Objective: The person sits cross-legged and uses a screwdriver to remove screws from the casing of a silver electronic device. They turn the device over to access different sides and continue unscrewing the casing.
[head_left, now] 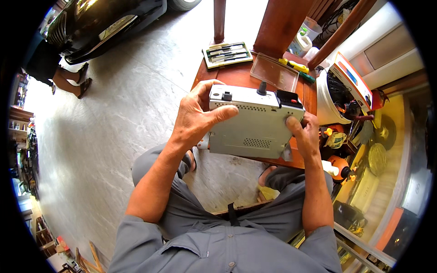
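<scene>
Between my two hands, tilted above my lap and the near edge of the wooden table (310,98), is a boxy silver car stereo (255,129). Rows of small vent holes mark its casing, and black connectors stick out of its far side. My left hand (196,111) grips the left end, its thumb lying over the top face. At the right end, my right hand (305,132) is closed on the edge with the thumb pressed on top; its other fingers are mostly hidden. Beyond the stereo lie a tray of small screwdrivers (226,54) and a clear plastic lid (273,73).
Yellow (295,65) and green screwdrivers (307,77) lie beside the lid. On the right stand a white bucket (325,102) of black cables, an orange bottle (339,164) and a glass cabinet (371,186). A person's legs (70,79) and a black car (102,32) are at far left.
</scene>
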A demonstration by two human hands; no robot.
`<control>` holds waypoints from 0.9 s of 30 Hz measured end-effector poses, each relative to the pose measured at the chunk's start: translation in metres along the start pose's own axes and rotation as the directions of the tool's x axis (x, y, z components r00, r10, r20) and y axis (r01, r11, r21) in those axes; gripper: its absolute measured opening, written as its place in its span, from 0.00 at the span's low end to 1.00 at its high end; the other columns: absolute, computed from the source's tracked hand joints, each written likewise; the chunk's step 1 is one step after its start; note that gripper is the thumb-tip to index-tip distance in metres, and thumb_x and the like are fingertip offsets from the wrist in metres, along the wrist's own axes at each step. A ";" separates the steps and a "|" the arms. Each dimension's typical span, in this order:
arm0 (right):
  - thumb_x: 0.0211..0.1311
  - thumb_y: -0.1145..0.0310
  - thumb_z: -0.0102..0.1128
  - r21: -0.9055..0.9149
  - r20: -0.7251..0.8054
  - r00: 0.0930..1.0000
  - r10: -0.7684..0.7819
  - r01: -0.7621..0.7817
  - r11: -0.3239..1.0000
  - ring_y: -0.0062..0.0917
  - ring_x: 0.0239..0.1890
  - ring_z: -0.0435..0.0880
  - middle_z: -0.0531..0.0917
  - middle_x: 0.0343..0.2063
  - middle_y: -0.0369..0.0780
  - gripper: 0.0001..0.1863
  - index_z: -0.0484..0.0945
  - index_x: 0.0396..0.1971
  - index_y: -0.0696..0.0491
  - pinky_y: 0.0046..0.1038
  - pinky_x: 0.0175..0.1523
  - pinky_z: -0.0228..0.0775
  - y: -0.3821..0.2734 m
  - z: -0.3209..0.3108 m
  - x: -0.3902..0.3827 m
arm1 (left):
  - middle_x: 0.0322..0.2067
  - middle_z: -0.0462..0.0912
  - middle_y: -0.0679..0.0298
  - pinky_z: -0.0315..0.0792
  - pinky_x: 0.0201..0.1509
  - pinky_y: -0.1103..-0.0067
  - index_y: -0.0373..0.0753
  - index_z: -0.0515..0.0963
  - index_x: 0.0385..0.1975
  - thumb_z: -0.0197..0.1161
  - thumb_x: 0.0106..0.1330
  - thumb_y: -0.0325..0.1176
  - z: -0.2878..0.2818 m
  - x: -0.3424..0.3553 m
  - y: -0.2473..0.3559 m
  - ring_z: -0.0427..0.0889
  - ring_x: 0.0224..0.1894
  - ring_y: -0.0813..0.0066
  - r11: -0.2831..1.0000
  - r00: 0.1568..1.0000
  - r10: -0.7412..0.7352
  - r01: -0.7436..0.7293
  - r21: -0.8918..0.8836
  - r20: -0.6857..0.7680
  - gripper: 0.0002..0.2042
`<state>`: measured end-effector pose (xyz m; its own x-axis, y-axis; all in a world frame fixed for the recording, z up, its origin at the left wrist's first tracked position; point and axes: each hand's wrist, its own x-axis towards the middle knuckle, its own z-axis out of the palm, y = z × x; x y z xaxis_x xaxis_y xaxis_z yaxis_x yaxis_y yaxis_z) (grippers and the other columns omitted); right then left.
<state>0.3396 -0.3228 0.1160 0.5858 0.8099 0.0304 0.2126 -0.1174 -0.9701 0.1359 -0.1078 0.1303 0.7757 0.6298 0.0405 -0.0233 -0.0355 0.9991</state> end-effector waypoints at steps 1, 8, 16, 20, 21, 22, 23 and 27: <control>0.65 0.41 0.70 0.009 -0.013 0.999 0.033 -0.033 0.999 0.15 0.37 0.79 0.86 0.35 0.33 0.32 0.86 0.46 0.61 0.21 0.44 0.72 -0.001 0.001 0.001 | 0.44 0.87 0.57 0.81 0.56 0.76 0.31 0.77 0.57 0.83 0.58 0.44 0.001 0.001 0.001 0.86 0.49 0.72 0.998 0.998 -0.062 0.062 -0.019 0.000 0.33; 0.69 0.38 0.64 0.014 0.023 0.968 0.250 -0.250 0.968 0.14 0.30 0.76 0.83 0.28 0.32 0.33 0.86 0.38 0.61 0.20 0.35 0.66 0.001 0.000 0.010 | 0.43 0.86 0.59 0.80 0.52 0.79 0.30 0.79 0.56 0.75 0.66 0.53 -0.002 0.002 -0.013 0.85 0.45 0.75 0.972 0.976 -0.216 0.217 -0.091 0.016 0.31; 0.67 0.32 0.62 -0.008 0.002 0.938 0.347 -0.347 0.938 0.13 0.23 0.68 0.76 0.19 0.28 0.38 0.85 0.27 0.60 0.23 0.29 0.56 0.016 0.000 0.019 | 0.34 0.83 0.68 0.76 0.41 0.82 0.36 0.82 0.48 0.61 0.76 0.59 -0.006 0.002 -0.033 0.80 0.35 0.84 0.940 0.949 -0.311 0.316 -0.125 0.057 0.27; 0.66 0.30 0.61 -0.011 0.007 0.919 0.394 -0.394 0.919 0.13 0.23 0.70 0.77 0.20 0.29 0.39 0.86 0.27 0.60 0.22 0.29 0.58 0.017 -0.001 0.021 | 0.35 0.82 0.69 0.76 0.39 0.82 0.37 0.81 0.48 0.57 0.78 0.59 -0.007 0.001 -0.034 0.79 0.34 0.84 0.922 0.935 -0.338 0.351 -0.165 0.103 0.26; 0.66 0.30 0.61 0.001 0.011 0.915 0.404 -0.404 0.915 0.13 0.24 0.71 0.78 0.20 0.30 0.39 0.86 0.28 0.59 0.22 0.30 0.59 0.016 0.000 0.022 | 0.38 0.82 0.67 0.78 0.41 0.80 0.36 0.80 0.50 0.55 0.79 0.58 -0.007 0.001 -0.033 0.80 0.37 0.83 0.913 0.930 -0.351 0.366 -0.180 0.108 0.26; 0.66 0.30 0.61 0.006 0.009 0.918 0.396 -0.396 0.918 0.14 0.24 0.72 0.79 0.21 0.31 0.40 0.86 0.28 0.60 0.22 0.30 0.61 0.019 -0.001 0.023 | 0.41 0.83 0.64 0.79 0.43 0.79 0.34 0.79 0.52 0.54 0.80 0.56 -0.006 0.001 -0.031 0.81 0.39 0.82 0.904 0.925 -0.363 0.379 -0.196 0.114 0.26; 0.66 0.29 0.60 0.011 0.007 0.921 0.389 -0.389 0.921 0.14 0.25 0.74 0.80 0.22 0.32 0.40 0.87 0.29 0.60 0.22 0.31 0.63 0.025 -0.003 0.024 | 0.40 0.83 0.66 0.79 0.43 0.80 0.35 0.79 0.52 0.55 0.79 0.57 -0.001 0.000 -0.029 0.82 0.40 0.82 0.890 0.923 -0.372 0.386 -0.244 0.103 0.26; 0.66 0.28 0.59 0.044 0.024 0.929 0.369 -0.370 0.928 0.17 0.28 0.78 0.84 0.25 0.35 0.42 0.88 0.33 0.61 0.23 0.36 0.69 0.031 -0.002 0.028 | 0.45 0.82 0.61 0.80 0.51 0.75 0.35 0.72 0.61 0.68 0.70 0.58 0.002 -0.006 -0.033 0.83 0.50 0.75 0.851 0.906 -0.392 0.424 -0.312 0.160 0.33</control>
<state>0.3643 -0.3048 0.0876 0.6036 0.7230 -0.3361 -0.0540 -0.3835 -0.9220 0.1331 -0.1120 0.0975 0.8125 0.4604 -0.3575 0.1121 0.4784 0.8709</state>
